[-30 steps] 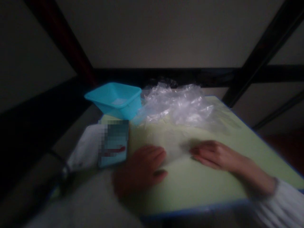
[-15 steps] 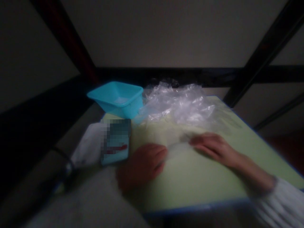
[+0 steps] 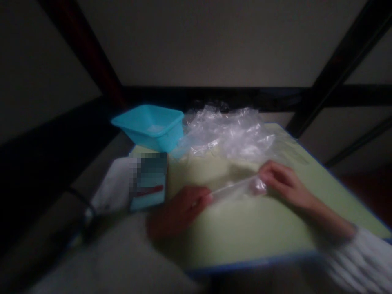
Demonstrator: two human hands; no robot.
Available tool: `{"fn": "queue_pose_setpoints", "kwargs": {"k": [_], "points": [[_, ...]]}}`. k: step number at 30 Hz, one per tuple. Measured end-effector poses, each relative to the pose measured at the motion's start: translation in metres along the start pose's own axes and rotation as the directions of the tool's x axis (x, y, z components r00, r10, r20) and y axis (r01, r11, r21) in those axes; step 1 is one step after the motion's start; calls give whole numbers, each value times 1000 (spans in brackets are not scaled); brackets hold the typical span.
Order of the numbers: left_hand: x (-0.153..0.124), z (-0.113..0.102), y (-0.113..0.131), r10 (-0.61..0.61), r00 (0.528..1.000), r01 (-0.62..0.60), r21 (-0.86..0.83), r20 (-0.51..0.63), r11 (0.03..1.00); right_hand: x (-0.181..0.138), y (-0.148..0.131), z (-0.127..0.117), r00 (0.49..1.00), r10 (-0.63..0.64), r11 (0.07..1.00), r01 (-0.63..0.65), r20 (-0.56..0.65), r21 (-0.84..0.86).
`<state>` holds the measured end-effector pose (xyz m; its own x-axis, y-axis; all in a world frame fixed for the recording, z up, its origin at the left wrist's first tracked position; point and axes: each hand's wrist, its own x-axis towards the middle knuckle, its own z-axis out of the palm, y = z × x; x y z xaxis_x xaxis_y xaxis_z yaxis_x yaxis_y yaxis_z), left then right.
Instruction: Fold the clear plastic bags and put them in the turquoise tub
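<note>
A clear plastic bag [image 3: 234,191] is stretched between my two hands, just over the pale green tabletop [image 3: 245,232]. My left hand [image 3: 183,208] pinches its left end, the thumb pressed against the fingers. At the other end, my right hand [image 3: 280,179] grips the bag's upper edge between thumb and fingers. The right fingers show partly through the film. Whether anything lies inside the bag is too blurred to tell. Beyond the hands lies a heap of crumpled clear plastic bags [image 3: 232,134].
A turquoise plastic basin [image 3: 171,136] stands at the table's back left corner. Left of my left hand lies a flat box or booklet [image 3: 150,198], partly pixelated, with a red mark, beside something white [image 3: 112,183]. A dark cable [image 3: 81,198] curves at the far left.
My right hand has moved right and slightly up, and its end of the bag is now raised and pulled taut. My left hand has shifted slightly left, keeping its pinch.
</note>
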<state>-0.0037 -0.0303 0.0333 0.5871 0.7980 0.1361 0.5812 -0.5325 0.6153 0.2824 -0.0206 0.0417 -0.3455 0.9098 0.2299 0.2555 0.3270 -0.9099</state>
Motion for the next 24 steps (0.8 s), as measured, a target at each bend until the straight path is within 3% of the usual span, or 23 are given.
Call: {"fn": "queue_pose_setpoints", "kwargs": {"k": [3, 5, 7, 9, 16, 24], "points": [[0, -2, 3, -105, 993, 118, -303, 58, 946, 1, -2, 0, 986, 154, 967, -163, 59, 196], [0, -2, 2, -206, 965, 262, -506, 164, 822, 3, -1, -1, 964, 223, 930, -255, 145, 265], [0, 0, -2, -299, 920, 390, -620, 252, 680, 6, 2, -1, 935, 275, 895, -334, 223, 295], [2, 4, -10, -361, 895, 439, -657, 262, 613, 9, 9, 0, 916, 316, 880, -380, 246, 286], [20, 14, -35, -392, 910, 398, -555, 136, 731, 20, 33, 5, 912, 317, 918, -364, 259, 159], [27, 13, -34, -412, 910, 376, -483, 33, 791, 23, 31, 3, 935, 268, 943, -304, 231, 139]]}}
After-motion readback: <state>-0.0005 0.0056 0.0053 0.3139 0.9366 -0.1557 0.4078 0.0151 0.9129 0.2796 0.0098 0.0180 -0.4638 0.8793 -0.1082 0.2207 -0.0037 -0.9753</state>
